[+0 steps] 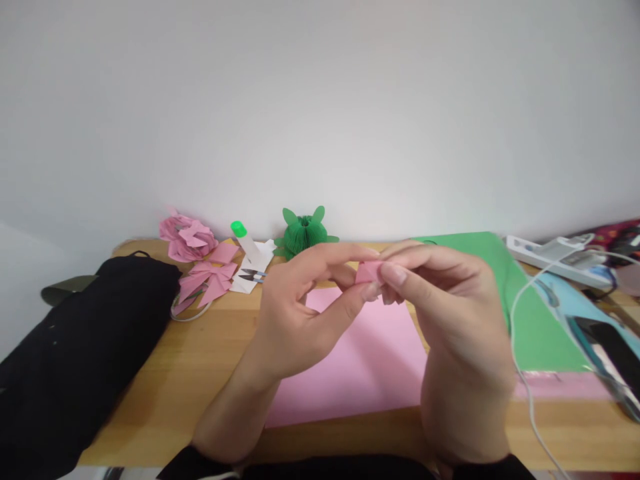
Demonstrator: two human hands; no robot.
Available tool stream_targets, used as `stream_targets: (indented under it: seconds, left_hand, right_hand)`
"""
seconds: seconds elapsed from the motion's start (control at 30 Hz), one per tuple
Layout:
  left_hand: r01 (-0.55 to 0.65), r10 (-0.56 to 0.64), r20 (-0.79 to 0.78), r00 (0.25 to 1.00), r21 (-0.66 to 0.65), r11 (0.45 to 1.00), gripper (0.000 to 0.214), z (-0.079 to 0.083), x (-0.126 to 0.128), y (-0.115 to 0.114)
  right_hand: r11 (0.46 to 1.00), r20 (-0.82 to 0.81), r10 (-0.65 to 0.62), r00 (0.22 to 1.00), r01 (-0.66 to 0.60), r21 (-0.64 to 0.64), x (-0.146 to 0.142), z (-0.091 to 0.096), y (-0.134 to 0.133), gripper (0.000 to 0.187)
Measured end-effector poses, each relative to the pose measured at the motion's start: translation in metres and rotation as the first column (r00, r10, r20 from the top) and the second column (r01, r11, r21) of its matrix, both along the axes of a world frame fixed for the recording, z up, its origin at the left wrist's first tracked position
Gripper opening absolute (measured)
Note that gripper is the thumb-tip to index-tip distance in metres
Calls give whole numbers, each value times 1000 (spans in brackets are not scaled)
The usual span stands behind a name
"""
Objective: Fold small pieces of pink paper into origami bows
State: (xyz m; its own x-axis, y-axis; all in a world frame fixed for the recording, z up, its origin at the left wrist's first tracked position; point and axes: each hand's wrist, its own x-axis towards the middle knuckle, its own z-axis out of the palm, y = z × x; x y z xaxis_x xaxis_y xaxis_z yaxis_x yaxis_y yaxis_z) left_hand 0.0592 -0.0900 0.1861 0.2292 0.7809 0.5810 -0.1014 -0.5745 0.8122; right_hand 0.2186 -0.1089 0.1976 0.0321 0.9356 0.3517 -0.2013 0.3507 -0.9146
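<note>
Between my two hands is a small folded piece of pink paper [369, 272], raised above the table. My left hand [305, 313] pinches its left side between thumb and fingers. On the right side, my right hand [450, 300] grips it the same way, thumb in front and fingers behind. The fingers cover part of its edges. Below them a large pink paper sheet [360, 373] lies flat on the wooden table [210, 373].
A pink paper flower [187, 237], pink paper bow [210, 280], glue stick [247, 243], small scissors [253, 275] and green paper ornament [303, 233] stand back left. At left lies a black bag [110, 320]. Green sheets [530, 307], a power strip [555, 260], phone [615, 357] and white cable [523, 387] occupy the right.
</note>
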Motion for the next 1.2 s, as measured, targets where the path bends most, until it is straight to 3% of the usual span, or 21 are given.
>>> stream_targets:
  seconds: [0.27,0.5,0.73,1.2]
  left_hand:
    - [5,-5,30,1000,-11,1000,28,1,2,-1]
    - [-58,59,-11,998,64,996,14,1,4,-2]
    - [4,-4,26,1000,-21,1000,23,0,1,-3]
    - [-94,94,25,995,-27,995,15,-2,4,-1]
  right_hand:
    - [999,-25,37,999,-37,-1,1,1,-2,14]
    - [1000,-21,16,1000,-17,-23,1,1,-2,14]
    - [1000,-10,2,1000,-2,-14,0,0,-1,15]
    - [998,74,-67,995,67,0,-1,-1,-4,14]
